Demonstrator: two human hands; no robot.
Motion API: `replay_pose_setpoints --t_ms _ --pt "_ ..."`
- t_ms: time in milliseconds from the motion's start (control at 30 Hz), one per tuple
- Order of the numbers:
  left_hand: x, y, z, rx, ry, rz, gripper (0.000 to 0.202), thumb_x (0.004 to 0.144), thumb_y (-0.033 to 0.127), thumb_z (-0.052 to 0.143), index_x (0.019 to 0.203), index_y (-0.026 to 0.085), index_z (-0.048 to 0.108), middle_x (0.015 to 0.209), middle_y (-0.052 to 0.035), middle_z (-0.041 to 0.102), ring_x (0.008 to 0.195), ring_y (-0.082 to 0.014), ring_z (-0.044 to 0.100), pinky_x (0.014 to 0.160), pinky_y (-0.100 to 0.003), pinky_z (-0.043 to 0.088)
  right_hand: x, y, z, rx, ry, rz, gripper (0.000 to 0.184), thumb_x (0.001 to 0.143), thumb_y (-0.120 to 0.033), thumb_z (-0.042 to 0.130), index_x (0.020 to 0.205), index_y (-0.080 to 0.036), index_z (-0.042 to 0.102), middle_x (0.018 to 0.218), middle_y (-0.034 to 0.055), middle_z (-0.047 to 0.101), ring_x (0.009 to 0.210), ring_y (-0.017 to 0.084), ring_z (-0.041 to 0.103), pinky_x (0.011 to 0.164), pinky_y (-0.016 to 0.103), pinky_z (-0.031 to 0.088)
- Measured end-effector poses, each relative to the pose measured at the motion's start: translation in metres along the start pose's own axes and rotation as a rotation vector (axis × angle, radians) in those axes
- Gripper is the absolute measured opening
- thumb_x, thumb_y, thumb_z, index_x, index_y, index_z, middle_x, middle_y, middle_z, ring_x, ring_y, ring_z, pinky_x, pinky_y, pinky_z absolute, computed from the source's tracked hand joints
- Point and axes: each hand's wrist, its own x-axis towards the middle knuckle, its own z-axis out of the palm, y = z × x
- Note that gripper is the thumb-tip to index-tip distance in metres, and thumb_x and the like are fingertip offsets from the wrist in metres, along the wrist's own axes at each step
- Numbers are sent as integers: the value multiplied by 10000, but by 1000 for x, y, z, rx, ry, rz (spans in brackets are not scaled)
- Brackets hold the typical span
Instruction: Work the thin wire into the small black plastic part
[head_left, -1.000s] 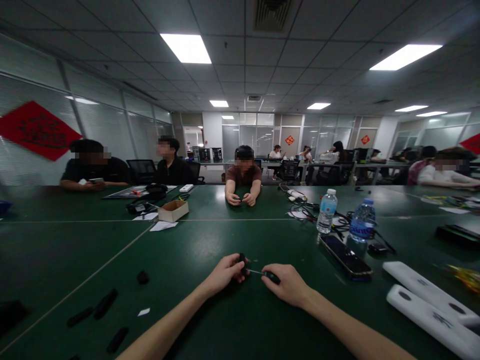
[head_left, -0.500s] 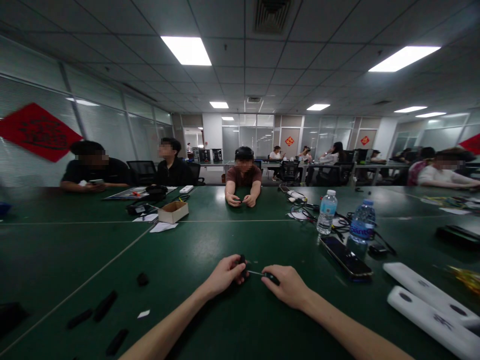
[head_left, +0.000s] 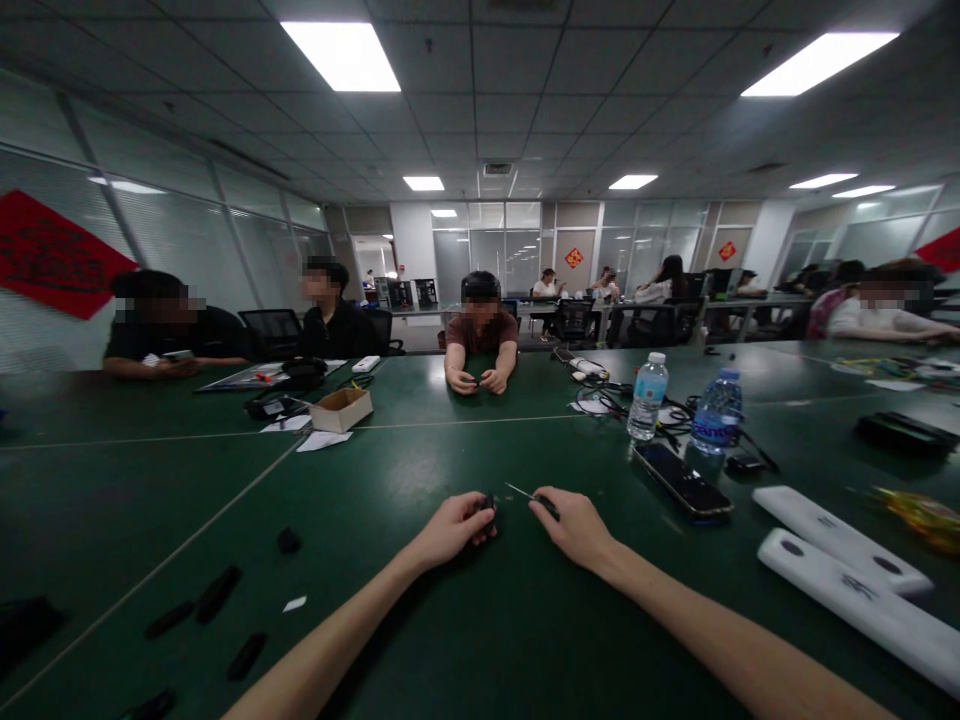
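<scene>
My left hand (head_left: 459, 527) is closed around a small black part (head_left: 489, 502) above the green table (head_left: 450, 640); its exact kind does not show. Across a short gap, my right hand (head_left: 574, 525) grips a screwdriver (head_left: 545, 506) by its dark handle. The thin metal shaft points up and to the left, with its tip apart from the black part. Several small black pieces (head_left: 217, 594) lie on the table to the left of my left forearm, near a white paper scrap (head_left: 295, 604).
On the right are a phone (head_left: 682, 482), two water bottles (head_left: 648, 398), tangled cables (head_left: 611, 400) and two long white devices (head_left: 844, 540). A small cardboard box (head_left: 341, 410) stands at the left back. Across the table sits a person (head_left: 481, 330), both hands resting on it.
The screwdriver's tip has come away from the black part, and my right hand has tilted it upward. My hands are a little farther apart. The whole view has shifted slightly.
</scene>
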Motion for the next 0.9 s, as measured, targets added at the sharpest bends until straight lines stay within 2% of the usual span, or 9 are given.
replay_pose_setpoints --t_ms 333,667,900 --pt "1 -4 -1 -128 58 1 403 896 472 495 1117 140 548 899 -82 663 672 -143 611 605 -259 486 -3 -8 -3 4 -101 -142 251 945 -363 479 1040 -206 650 905 27 679 760 157 626 703 260 471" --pt "1 -3 0 -167 76 9 395 891 472 499 1104 142 538 913 -85 660 683 -148 619 598 -257 485 -2 -13 -8 7 -110 -152 258 942 -365 480 1057 -206 649 923 28 679 788 162 627 724 263 471" --pt "-4 4 0 -108 80 7 388 875 468 533 1088 144 541 929 -87 663 692 -151 613 608 -264 484 -4 -13 -7 -13 -130 -123 281 960 -379 443 1086 -218 636 944 27 671 786 165 622 721 266 477"
